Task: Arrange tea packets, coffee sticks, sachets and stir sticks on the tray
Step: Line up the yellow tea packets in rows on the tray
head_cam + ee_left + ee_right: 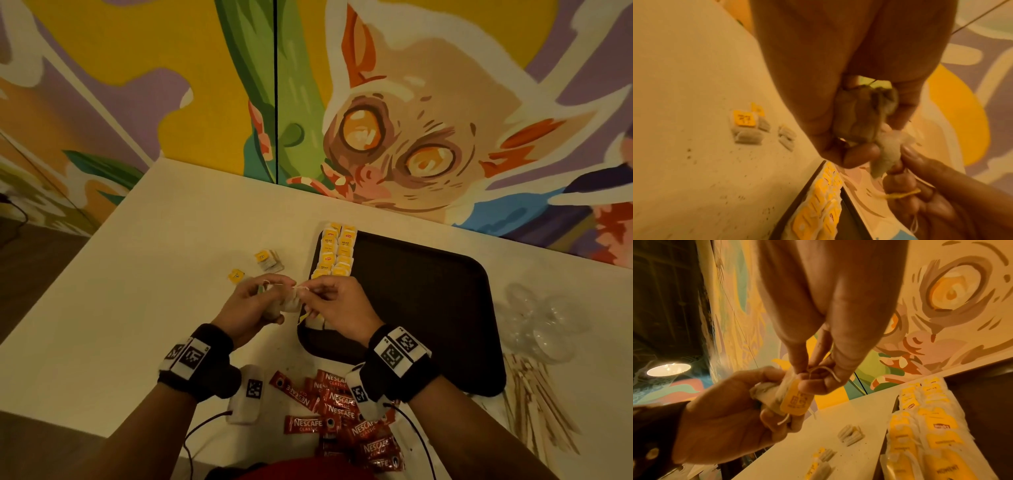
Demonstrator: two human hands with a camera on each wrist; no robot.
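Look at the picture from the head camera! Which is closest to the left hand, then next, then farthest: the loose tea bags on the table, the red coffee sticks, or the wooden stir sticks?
From the left hand:
1. Loose tea bags, on the table just beyond the fingers.
2. Red coffee sticks, heaped near the table's front edge, below the wrists.
3. Wooden stir sticks, far right, past the dark tray.

The left hand (251, 301) hides most of the tea bag (291, 301) in its grip. The near coffee sticks (376, 452) are cut off by the lower edge. The clear cups (544, 322) at far right are blurred.
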